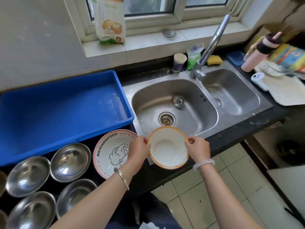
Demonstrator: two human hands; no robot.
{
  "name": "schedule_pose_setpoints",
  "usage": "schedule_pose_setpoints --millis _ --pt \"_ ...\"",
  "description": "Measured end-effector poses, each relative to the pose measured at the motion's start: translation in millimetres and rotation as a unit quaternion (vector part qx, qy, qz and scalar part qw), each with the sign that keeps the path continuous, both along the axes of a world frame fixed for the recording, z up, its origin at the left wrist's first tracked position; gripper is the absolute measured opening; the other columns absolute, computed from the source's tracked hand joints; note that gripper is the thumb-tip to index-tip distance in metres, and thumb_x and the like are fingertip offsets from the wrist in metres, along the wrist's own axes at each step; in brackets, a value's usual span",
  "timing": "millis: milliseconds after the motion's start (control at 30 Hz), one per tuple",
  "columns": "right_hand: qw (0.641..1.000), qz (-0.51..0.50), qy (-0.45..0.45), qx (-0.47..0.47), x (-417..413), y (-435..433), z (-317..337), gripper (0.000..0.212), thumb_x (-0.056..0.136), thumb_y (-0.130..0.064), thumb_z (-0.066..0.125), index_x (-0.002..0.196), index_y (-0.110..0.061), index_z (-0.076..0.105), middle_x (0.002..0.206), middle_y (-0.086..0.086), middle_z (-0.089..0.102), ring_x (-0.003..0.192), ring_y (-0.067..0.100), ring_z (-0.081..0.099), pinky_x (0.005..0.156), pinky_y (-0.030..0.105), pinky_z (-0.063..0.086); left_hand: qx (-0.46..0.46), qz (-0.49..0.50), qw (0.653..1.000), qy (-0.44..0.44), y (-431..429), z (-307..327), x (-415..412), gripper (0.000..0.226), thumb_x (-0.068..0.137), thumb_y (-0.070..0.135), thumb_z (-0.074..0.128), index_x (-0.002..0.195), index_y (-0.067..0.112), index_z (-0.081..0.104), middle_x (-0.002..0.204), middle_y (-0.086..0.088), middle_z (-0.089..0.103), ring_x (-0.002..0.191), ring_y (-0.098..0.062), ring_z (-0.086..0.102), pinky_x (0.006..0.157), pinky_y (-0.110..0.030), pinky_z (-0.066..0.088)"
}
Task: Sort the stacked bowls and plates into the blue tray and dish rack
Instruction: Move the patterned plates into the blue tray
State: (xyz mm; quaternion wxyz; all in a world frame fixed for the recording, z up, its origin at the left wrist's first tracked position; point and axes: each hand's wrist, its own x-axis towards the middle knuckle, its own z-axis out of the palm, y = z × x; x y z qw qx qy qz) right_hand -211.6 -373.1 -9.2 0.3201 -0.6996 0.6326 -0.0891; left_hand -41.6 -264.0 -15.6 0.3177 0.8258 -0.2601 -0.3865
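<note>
Orange-rimmed white bowl (168,148) held, nothing in it, over the front edge of the sink (194,90); left hand (138,150) and right hand (198,148) pinch opposite rims, fingers curled closed. Left of sink: elephant plate (109,151), four steel bowls (70,161) holding nothing, blue tray (54,113) bare inside

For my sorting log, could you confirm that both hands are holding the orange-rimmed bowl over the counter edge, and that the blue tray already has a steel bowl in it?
Not quite. In the head view the left hand and right hand do hold the orange-rimmed bowl at the counter edge, but the blue tray holds nothing. The steel bowls sit on the counter in front of it.
</note>
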Motion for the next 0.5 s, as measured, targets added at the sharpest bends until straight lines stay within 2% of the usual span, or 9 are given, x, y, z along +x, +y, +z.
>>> schedule_pose_setpoints --millis 100,200,367,500 --pt "1.0 -0.003 -0.003 0.001 -1 1 -9 0.014 0.086 -0.018 0.06 0.086 -0.01 0.071 0.074 -0.001 0.067 0.066 0.013 0.061 0.052 0.02 0.042 0.005 -0.005 1.0 -0.002 1 -4 0 0.016 0.089 0.016 0.058 0.077 0.026 0.053 0.076 0.005 0.061 0.07 -0.011 0.064 0.055 -0.021 0.053" --pt "1.0 -0.007 -0.006 -0.003 -1 3 -13 0.012 0.086 -0.019 0.061 0.086 -0.012 0.071 0.073 -0.002 0.066 0.061 0.007 0.056 0.049 0.013 0.035 0.002 -0.002 1.0 -0.005 2 -5 0 0.022 0.089 0.017 0.059 0.073 0.03 0.05 0.074 0.008 0.059 0.068 -0.009 0.062 0.05 -0.017 0.047" --pt "0.999 -0.018 -0.03 0.011 -3 5 -17 0.013 0.087 -0.021 0.061 0.093 -0.013 0.068 0.08 -0.002 0.066 0.074 0.015 0.062 0.054 0.016 0.038 0.006 -0.002 1.0 -0.011 3 -9 0 0.014 0.089 0.018 0.058 0.082 0.027 0.052 0.073 0.012 0.056 0.066 -0.006 0.061 0.046 -0.013 0.042" --pt "0.999 -0.003 -0.042 0.023 -7 7 -20 0.016 0.09 -0.024 0.057 0.1 -0.015 0.065 0.09 0.0 0.067 0.079 0.014 0.058 0.064 0.021 0.041 0.007 -0.013 1.0 -0.026 5 -10 -2 0.006 0.09 0.02 0.056 0.095 0.02 0.059 0.078 0.008 0.06 0.073 -0.011 0.062 0.062 -0.022 0.052"
